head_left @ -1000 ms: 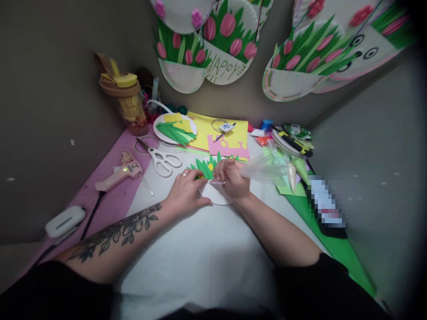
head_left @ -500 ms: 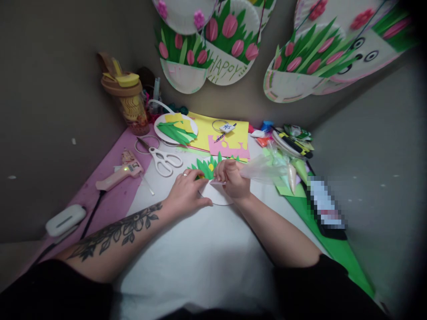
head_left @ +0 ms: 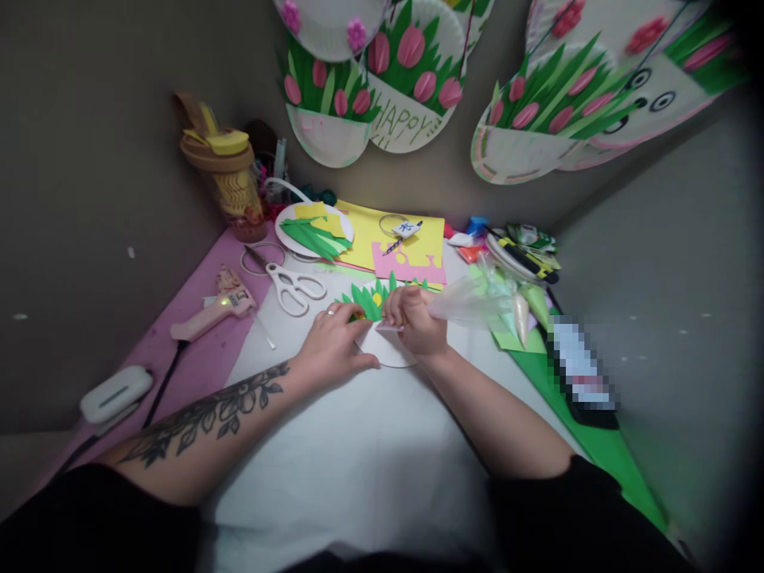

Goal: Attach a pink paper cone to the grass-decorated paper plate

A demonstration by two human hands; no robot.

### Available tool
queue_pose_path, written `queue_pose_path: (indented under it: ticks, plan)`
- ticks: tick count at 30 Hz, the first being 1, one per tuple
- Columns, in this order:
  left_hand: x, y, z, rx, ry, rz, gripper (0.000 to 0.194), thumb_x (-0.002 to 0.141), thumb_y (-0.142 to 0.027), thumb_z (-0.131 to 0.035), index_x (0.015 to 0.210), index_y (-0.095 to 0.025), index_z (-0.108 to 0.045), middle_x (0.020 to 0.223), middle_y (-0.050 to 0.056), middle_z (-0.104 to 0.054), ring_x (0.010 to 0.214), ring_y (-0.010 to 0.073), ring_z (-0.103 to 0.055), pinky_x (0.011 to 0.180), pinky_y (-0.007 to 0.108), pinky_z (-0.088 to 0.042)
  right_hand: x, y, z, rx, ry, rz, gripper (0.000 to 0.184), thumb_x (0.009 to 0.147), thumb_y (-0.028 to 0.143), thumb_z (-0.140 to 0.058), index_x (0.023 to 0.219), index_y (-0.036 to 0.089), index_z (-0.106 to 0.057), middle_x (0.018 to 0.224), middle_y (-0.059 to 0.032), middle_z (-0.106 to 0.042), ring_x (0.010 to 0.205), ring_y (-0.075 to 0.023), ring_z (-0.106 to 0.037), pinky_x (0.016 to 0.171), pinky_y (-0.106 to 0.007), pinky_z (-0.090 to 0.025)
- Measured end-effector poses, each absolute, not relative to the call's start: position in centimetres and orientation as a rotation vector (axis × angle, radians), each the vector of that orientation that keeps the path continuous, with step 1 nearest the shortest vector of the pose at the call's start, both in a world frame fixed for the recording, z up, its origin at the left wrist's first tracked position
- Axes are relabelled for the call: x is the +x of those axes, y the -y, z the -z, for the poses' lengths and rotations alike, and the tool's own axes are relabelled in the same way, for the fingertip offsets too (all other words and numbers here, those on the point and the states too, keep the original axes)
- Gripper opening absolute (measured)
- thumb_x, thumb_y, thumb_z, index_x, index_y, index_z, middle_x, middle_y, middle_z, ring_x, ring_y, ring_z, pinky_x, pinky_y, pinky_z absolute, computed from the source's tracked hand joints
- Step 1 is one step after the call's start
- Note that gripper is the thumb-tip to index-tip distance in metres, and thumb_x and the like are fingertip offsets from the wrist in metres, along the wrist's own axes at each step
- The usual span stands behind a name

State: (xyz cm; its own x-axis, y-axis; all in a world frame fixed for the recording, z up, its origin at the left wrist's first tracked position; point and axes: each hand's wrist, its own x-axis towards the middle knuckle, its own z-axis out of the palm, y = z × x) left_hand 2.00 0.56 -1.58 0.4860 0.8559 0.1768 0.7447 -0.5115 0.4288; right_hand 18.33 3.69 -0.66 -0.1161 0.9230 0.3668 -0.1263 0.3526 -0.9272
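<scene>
1. White paper craft (head_left: 387,350) with green leaves (head_left: 365,298) lies at the centre.
2. Right hand (head_left: 421,322) closes around a clear bag (head_left: 469,302); left hand (head_left: 334,342), thumb spread wide, touches the craft's left side.
3. White-covered table (head_left: 358,454); scissors (head_left: 282,278) and glue gun (head_left: 206,318) left.
4. Tulip plates (head_left: 411,131) hang on the far wall (head_left: 438,179).

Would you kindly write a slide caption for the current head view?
The right hand grips a translucent bag over a white plate with green paper leaves; the left hand touches the plate.
</scene>
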Motion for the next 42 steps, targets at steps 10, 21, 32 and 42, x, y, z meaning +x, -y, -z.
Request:
queue_pose_path:
  ticks: [10,21,32,42]
  plan:
    - [1.95,-0.53,1.57,2.439,-1.358,-0.533,0.056,0.065,-0.056,-0.074,0.108,-0.021,-0.067,0.122,0.009,-0.055,0.111,0.0307,-0.045,0.092,0.045,-0.041,18.30,-3.44,0.32,-0.843,1.368,-1.093,0.057,0.088,0.061,-0.046,0.046,0.023,-0.043,0.045,0.0009,-0.041,0.047,-0.0144,-0.047,0.051,-0.032,-0.038]
    - [1.96,-0.56,1.58,2.428,-1.359,-0.543,0.056,0.065,-0.056,-0.075,0.108,-0.021,-0.067,0.122,0.009,-0.055,0.112,0.0305,-0.045,0.092,0.045,-0.041,18.37,-3.41,0.33,-0.862,1.394,-1.087,0.058,0.088,0.062,-0.043,0.046,0.023,-0.042,0.045,0.0011,-0.040,0.047,-0.0142,-0.047,0.052,-0.032,-0.040]
    - [2.00,-0.54,1.58,2.420,-1.373,-0.533,0.057,0.065,-0.056,-0.075,0.109,-0.021,-0.067,0.123,0.010,-0.055,0.113,0.0312,-0.045,0.092,0.046,-0.042,18.43,-3.48,0.44,-0.836,1.390,-1.093,0.058,0.089,0.061,-0.044,0.046,0.023,-0.043,0.044,0.0018,-0.040,0.045,-0.0138,-0.046,0.051,-0.032,-0.039]
    - [1.95,-0.57,1.73,2.417,-1.359,-0.550,0.055,0.065,-0.055,-0.075,0.109,-0.022,-0.067,0.122,0.009,-0.055,0.113,0.0309,-0.044,0.092,0.046,-0.041,18.54,-3.41,0.51,-0.825,1.403,-1.096,0.058,0.088,0.063,-0.043,0.047,0.023,-0.043,0.044,0.0010,-0.041,0.046,-0.0150,-0.046,0.052,-0.033,-0.039]
